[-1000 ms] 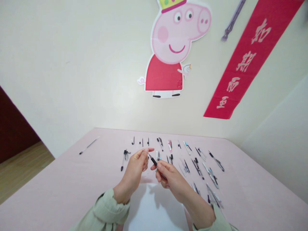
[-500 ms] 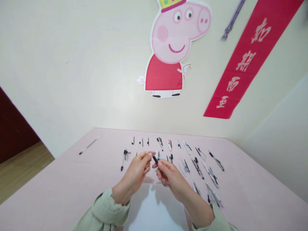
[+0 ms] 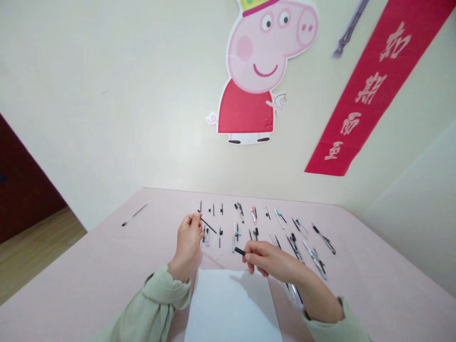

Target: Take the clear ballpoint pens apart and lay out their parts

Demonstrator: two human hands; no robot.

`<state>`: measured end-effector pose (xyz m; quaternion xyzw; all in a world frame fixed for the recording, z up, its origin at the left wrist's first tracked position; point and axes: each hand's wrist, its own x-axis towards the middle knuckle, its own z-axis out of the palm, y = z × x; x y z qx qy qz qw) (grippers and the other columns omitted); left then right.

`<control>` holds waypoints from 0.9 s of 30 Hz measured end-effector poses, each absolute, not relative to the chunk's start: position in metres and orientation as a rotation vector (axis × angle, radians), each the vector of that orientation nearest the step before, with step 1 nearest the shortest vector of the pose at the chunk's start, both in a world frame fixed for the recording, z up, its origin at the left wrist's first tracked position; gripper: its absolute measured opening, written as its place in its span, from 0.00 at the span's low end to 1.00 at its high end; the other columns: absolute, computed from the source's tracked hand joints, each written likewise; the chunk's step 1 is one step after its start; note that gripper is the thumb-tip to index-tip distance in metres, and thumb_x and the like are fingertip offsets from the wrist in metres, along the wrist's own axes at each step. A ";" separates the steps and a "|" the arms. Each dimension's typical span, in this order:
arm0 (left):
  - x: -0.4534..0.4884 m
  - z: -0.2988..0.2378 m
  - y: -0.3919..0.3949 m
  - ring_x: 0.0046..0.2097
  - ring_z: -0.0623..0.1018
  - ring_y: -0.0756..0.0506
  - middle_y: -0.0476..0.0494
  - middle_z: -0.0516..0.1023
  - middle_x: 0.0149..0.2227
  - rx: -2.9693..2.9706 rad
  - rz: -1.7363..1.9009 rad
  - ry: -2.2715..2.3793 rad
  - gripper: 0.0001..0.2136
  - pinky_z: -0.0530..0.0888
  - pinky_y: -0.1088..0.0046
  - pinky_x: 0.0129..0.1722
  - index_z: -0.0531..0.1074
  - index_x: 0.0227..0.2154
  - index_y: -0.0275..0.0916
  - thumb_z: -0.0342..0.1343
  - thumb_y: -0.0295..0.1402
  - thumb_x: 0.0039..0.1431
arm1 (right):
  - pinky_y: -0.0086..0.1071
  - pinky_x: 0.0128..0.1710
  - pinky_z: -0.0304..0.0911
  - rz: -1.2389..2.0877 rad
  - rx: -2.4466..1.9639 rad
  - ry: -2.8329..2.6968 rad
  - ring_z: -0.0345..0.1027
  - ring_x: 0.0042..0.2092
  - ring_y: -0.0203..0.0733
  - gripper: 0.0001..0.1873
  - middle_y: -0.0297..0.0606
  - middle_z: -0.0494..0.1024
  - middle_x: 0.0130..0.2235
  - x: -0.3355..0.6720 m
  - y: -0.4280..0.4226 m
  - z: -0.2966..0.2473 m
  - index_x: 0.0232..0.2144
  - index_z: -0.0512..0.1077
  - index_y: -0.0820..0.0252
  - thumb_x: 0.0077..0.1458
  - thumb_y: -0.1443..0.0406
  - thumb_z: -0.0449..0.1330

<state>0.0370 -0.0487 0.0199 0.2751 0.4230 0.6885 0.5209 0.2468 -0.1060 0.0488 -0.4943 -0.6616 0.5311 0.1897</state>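
Pinched between the thumb and fingertips of my left hand is a thin dark pen refill, slanting down to the right. My right hand is closed on a pen part with a short black tubular end, which points left; the rest of it is hidden in the fingers. Both hands are above the table, apart from each other. A sheet of white paper lies in front of me, below the hands. Behind them, pen parts such as a black cap lie in rows.
The pink tabletop meets the wall at the back. Several taken-apart pens, among them a black-and-clear pen, lie on the right side. A lone clear pen rests at the back left. A pig cutout and red banner hang on the wall.
My hands were close together at the black pen part. They have since moved apart: the left hand leftward with the refill, the right hand rightward with the pen part.
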 end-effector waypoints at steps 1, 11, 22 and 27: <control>0.036 0.020 -0.048 0.17 0.56 0.59 0.58 0.63 0.20 0.660 1.647 1.020 0.15 0.52 0.84 0.15 0.66 0.27 0.37 0.62 0.42 0.46 | 0.25 0.20 0.51 1.429 -1.437 -1.884 0.57 0.21 0.29 0.06 0.32 0.73 0.26 0.254 -0.104 0.051 0.27 0.66 0.60 0.53 0.64 0.54; 0.071 0.018 -0.084 0.16 0.53 0.59 0.58 0.63 0.19 0.926 1.234 0.951 0.15 0.47 0.81 0.16 0.66 0.28 0.37 0.58 0.45 0.50 | 0.28 0.26 0.63 1.321 -1.260 -1.384 0.69 0.32 0.37 0.15 0.38 0.74 0.34 0.212 -0.103 0.036 0.31 0.70 0.61 0.51 0.54 0.55; 0.078 0.023 -0.097 0.16 0.52 0.55 0.58 0.58 0.13 1.090 1.040 0.961 0.16 0.46 0.76 0.17 0.68 0.24 0.38 0.56 0.47 0.51 | 0.23 0.13 0.52 1.455 -1.138 -1.255 0.59 0.14 0.28 0.18 0.25 0.68 0.19 0.197 -0.108 0.014 0.28 0.61 0.58 0.52 0.50 0.56; 0.076 0.024 -0.095 0.15 0.58 0.53 0.56 0.61 0.14 1.115 1.044 0.993 0.15 0.49 0.76 0.17 0.69 0.23 0.39 0.55 0.46 0.52 | 0.24 0.15 0.55 1.507 -1.168 -1.282 0.64 0.16 0.31 0.20 0.27 0.69 0.19 0.194 -0.111 0.009 0.29 0.61 0.59 0.52 0.48 0.55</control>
